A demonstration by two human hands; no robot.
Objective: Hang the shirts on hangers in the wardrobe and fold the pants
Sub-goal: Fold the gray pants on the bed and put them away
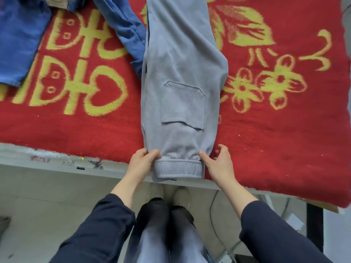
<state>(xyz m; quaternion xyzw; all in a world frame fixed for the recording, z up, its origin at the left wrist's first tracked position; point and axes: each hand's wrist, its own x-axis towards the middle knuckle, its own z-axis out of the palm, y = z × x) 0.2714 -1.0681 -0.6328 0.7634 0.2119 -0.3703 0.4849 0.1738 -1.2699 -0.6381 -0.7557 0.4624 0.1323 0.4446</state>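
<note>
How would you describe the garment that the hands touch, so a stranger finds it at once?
A red blanket with yellow patterns covers the table. Down its middle lie long grey pants, their ribbed band between the left hand and right hand. Unlike the blue garments at far left, they bear a patch pocket.

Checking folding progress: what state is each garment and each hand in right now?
grey pants: halved lengthwise, flat on the red blanket, waistband overhanging the near edge.
left hand: grips one waistband corner.
right hand: thumb touches the other corner, fingers loosely curled, holding nothing.
blue garment: rumpled, against the grey pants.
denim garment: lying flat, untouched.
</note>
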